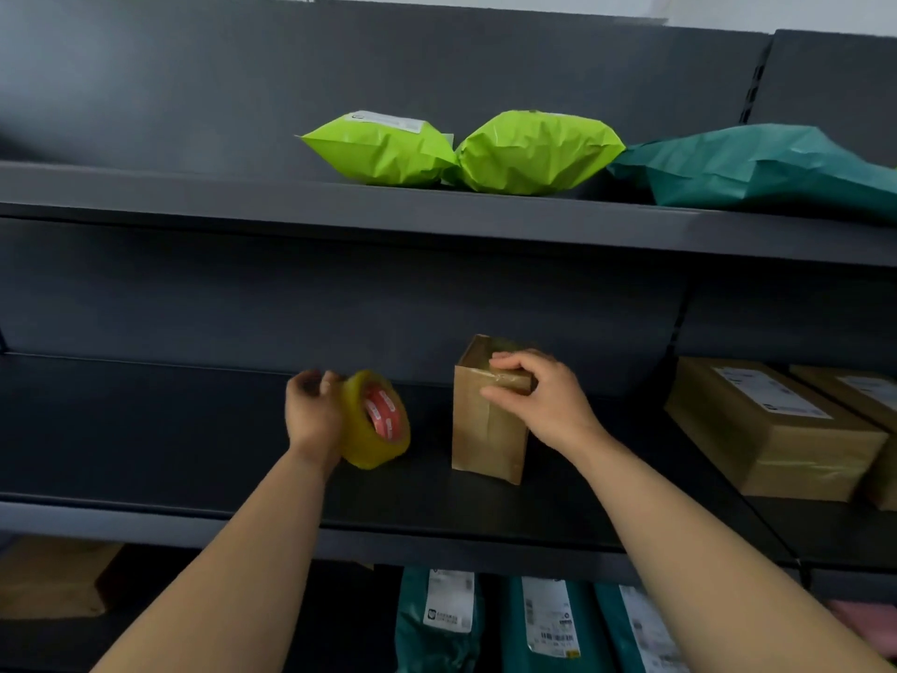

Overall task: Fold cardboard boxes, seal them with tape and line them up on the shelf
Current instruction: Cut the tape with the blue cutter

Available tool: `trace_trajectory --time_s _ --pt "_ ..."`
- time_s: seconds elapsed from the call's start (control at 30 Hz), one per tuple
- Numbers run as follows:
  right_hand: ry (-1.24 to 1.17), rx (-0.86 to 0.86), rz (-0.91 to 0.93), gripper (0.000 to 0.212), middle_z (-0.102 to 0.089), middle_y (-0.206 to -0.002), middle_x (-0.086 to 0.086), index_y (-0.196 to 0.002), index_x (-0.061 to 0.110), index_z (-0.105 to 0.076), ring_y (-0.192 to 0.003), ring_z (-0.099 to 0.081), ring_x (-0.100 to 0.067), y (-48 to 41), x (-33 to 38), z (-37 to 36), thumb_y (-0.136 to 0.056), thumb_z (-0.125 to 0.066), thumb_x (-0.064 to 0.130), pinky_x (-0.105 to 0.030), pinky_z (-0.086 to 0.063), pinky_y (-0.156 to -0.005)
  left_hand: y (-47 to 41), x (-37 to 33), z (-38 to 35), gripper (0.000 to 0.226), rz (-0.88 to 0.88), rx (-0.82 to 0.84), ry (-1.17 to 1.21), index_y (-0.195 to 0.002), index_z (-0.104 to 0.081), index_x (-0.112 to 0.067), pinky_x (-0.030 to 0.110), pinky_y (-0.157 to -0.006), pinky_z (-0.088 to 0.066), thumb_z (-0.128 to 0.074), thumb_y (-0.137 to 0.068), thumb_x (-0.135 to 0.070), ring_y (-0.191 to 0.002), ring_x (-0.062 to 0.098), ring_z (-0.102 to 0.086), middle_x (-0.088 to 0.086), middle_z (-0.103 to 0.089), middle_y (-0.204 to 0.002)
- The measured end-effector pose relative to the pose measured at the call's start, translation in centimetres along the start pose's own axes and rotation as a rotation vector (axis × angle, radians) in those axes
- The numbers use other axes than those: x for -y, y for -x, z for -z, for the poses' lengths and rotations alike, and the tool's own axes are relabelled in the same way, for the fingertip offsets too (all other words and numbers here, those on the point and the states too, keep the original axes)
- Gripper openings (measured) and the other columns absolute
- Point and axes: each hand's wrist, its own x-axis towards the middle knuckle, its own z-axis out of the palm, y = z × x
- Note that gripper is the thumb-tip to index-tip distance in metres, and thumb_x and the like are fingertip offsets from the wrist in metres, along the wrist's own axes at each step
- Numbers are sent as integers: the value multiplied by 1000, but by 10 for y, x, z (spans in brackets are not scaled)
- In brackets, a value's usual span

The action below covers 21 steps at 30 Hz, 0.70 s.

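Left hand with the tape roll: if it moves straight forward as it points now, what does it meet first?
Probably the dark back panel of the shelf; the left hand with the tape roll has nothing between, though depth is unclear.

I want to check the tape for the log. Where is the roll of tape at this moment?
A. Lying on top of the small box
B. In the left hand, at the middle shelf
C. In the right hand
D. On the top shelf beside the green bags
B: the left hand grips the yellow tape roll at the middle shelf, while the right hand holds the small box.
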Motion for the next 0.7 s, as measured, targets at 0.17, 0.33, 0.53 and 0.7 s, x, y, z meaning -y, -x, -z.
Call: trace_trajectory --time_s 0.17,0.33,0.53,0.7 --pt "-13 64 59 33 -60 -126 17 -120 25 -67 -123 -49 1 0 -6 11 -88 -68 17 -26 -37 -110 -12 23 18 37 85 -63 -260 -137 -45 -4 38 -92 -42 -44 -102 -15 -122 36 -52 19 -53 -136" --pt "-45 87 15 37 -59 -126 19 -118 28 -67 -123 -48 2 0 -3 11 -83 -74 19 -15 -35 -101 -2 18 12 36 23 2 -635 -133 -37 -1 42 -80 -40 -42 -103 -19 -113 41 -54 23 -51 -131" --pt "-89 69 -9 24 -64 -119 17 -111 32 -70 -116 -54 1 -8 4 16 -89 -67 22 -12 -38 -94 25 -10 -24 37 -545 298 -682 -134 -53 -24 40 -88 -52 -53 -98 -31 -107 24 -61 1 -55 -131" --pt "-241 -20 -38 26 -63 -125 10 -119 19 -68 -118 -54 -1 -4 -2 21 -93 -61 16 -14 -43 -97 59 -30 -72 41 -682 732 -433 -129 -62 -25 24 -110 -36 -66 -90 -35 -125 1 -46 -10 -54 -134"
